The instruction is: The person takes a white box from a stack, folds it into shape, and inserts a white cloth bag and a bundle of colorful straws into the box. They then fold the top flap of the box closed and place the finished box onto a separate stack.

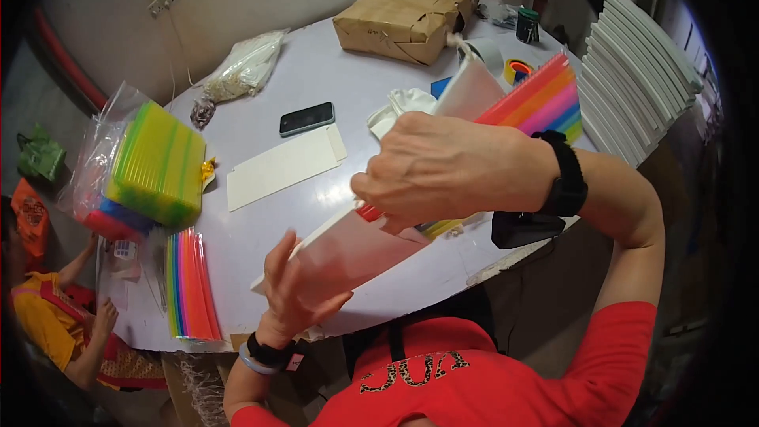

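Low over the near edge of the table, a slim white box (356, 261) is tilted between my hands. My left hand (292, 292) cradles its lower left end, fingers over the far side and thumb spread apart. At the upper end, my right hand (431, 162) is closed with bent fingers on a multicoloured pack (369, 213). Its red edge shows at the box's mouth; the rest is mostly hidden by the box and my hand. Beyond the box lies a flat white carton (286, 166), a black phone (307, 119) touching its far edge.
Rainbow packs (545, 95) and a stack of white boxes (640, 71) stand at right. Yellow-green packs (158, 162) in clear plastic and a rainbow pack (192, 285) lie left. A brown paper parcel (403, 16) sits at the back. Another person (55, 324) is at far left.
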Tool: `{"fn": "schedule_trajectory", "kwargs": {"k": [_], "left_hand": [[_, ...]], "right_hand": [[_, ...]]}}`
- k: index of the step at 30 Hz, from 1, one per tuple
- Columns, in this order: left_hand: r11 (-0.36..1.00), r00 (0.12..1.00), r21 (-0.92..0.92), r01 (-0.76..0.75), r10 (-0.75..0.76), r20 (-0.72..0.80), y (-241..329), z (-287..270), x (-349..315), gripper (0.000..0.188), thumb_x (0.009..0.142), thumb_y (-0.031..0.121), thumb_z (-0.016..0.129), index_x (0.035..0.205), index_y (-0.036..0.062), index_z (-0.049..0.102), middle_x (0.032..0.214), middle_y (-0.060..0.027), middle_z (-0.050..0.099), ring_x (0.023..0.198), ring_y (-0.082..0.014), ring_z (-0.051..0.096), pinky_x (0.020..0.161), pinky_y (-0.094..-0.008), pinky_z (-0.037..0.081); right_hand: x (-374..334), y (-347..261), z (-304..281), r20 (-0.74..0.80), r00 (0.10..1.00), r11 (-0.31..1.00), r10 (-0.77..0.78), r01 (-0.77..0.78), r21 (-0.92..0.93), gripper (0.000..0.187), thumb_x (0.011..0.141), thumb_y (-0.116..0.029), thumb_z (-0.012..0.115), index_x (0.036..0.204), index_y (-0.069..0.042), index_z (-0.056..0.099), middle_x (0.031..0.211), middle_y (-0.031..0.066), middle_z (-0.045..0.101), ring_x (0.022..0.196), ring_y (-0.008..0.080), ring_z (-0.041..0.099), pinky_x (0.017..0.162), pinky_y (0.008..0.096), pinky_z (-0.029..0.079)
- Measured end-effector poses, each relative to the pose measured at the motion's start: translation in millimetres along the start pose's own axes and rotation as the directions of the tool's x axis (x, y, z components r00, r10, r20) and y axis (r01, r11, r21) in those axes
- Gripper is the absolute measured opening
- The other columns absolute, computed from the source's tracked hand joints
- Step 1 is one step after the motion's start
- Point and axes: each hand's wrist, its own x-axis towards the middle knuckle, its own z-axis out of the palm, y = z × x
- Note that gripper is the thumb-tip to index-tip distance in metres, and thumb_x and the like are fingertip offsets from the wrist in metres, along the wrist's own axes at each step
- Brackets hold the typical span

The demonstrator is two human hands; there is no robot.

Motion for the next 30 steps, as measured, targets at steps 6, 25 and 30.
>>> {"fn": "schedule_trajectory", "kwargs": {"k": [6,25,30], "left_hand": [[0.730,0.796,-0.389,0.562,-0.348,0.495,38,-24,104,0.056,0.078,0.003,0.074,0.127,0.0031,0.049,0.119,-0.0114,0.058,0.111,-0.0169,0.054,0.090,-0.0315,0.047],[0.596,0.871,-0.635,0.491,-0.360,0.335,46,-42,97,0.053,0.085,-0.005,0.064,0.133,0.0021,0.043,0.123,-0.0076,0.056,0.110,-0.0130,0.055,0.093,-0.0283,0.045],[0.574,0.887,-0.687,0.446,-0.384,0.255,34,-41,85,0.053,0.084,-0.005,0.065,0.133,0.0030,0.044,0.121,-0.0080,0.057,0.110,-0.0157,0.056,0.091,-0.0287,0.048]], "right_hand": [[18,-13,-29,-0.260,0.940,0.971,-0.222,0.187,-0.151,0.027,0.078,-0.022,0.065,0.093,-0.001,0.056,0.073,0.0096,0.058,0.069,0.0231,0.062,0.066,0.0332,0.047],[32,11,-108,-0.101,0.972,0.741,0.212,-0.092,0.665,0.062,0.080,-0.036,0.071,0.130,-0.005,0.051,0.106,0.0169,0.066,0.095,0.0223,0.066,0.088,0.0336,0.052],[57,-8,-47,-0.083,0.986,0.730,0.146,-0.050,0.682,0.060,0.084,-0.044,0.065,0.127,-0.004,0.053,0.104,0.0194,0.066,0.094,0.0292,0.066,0.085,0.0365,0.051]]}}
